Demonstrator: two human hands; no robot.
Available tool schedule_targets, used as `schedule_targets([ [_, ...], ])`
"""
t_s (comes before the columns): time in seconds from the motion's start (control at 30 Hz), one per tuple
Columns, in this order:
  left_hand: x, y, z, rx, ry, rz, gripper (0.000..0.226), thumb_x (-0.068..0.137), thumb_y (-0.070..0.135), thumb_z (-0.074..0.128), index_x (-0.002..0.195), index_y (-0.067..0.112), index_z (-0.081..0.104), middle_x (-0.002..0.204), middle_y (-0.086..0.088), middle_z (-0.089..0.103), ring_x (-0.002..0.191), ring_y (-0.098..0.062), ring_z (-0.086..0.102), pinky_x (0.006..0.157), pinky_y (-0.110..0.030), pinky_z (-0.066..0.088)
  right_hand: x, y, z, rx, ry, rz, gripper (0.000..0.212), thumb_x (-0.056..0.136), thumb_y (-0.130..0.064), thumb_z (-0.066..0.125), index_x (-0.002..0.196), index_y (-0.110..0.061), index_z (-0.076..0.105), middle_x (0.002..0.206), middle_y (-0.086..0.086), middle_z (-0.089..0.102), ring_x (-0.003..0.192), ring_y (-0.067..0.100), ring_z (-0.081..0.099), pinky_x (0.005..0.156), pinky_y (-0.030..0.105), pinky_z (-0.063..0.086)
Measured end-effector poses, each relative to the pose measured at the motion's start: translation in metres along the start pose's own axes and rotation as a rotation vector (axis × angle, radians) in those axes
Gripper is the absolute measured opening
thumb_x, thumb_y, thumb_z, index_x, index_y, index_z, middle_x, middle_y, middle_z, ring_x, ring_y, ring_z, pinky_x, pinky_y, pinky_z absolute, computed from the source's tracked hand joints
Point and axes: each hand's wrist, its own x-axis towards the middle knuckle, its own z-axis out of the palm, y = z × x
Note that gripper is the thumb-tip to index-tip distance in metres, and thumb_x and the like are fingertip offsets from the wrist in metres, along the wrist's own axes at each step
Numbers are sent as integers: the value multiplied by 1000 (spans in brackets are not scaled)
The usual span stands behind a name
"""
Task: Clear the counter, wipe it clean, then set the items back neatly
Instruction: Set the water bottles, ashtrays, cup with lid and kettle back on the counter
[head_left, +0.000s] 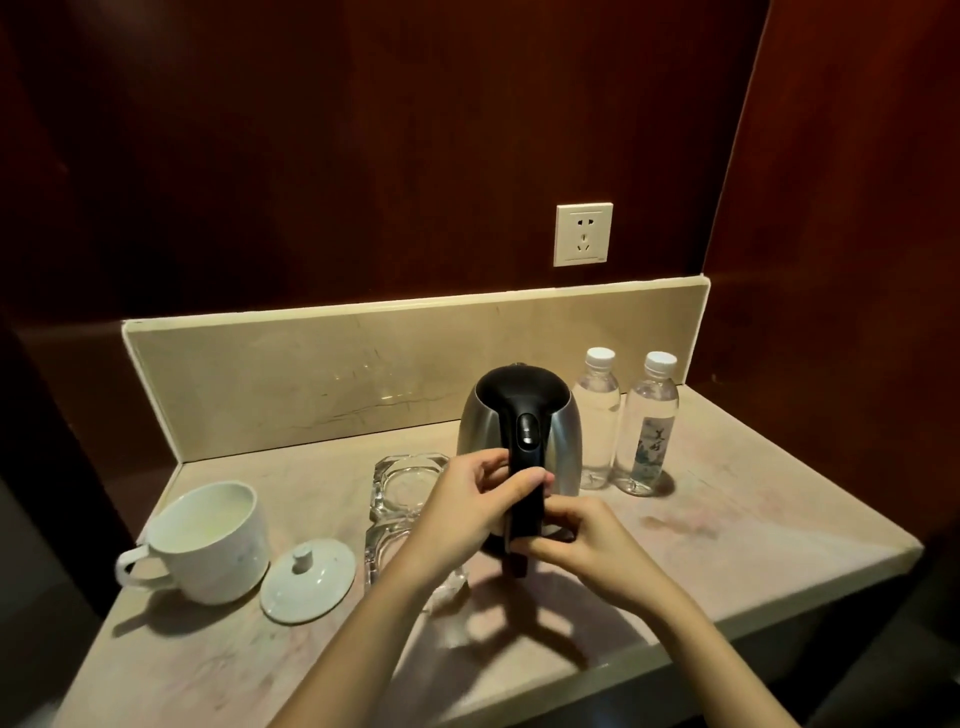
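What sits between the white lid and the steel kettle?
In the head view, the clear glass ashtray lies between the white ceramic lid and the steel kettle.

A steel electric kettle with black lid and handle stands upright on a beige marble counter. Right: two clear plastic water bottles. Left: a glass ashtray, white mug, its lid alongside.
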Motion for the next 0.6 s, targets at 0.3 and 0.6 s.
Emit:
schedule_targets([
  [0.3,5,-25,-25,57,51,27,32,83,-3,68,111,10,66,104,-6,73,99,-15,68,85,-26,54,29,13,2,-30,65,-25,24,84,-1,69,107,-7,71,100,5,75,97,18,70,86,35,56],
  [0.6,-4,-30,-45,98,49,-65,21,85,0,67,100,14,65,92,4,70,80,5,66,71,-13,50,44,14,3,-186,121,24,15,85,-17,71,100,-13,71,93,2,74,90,16,70,82,39,57],
])
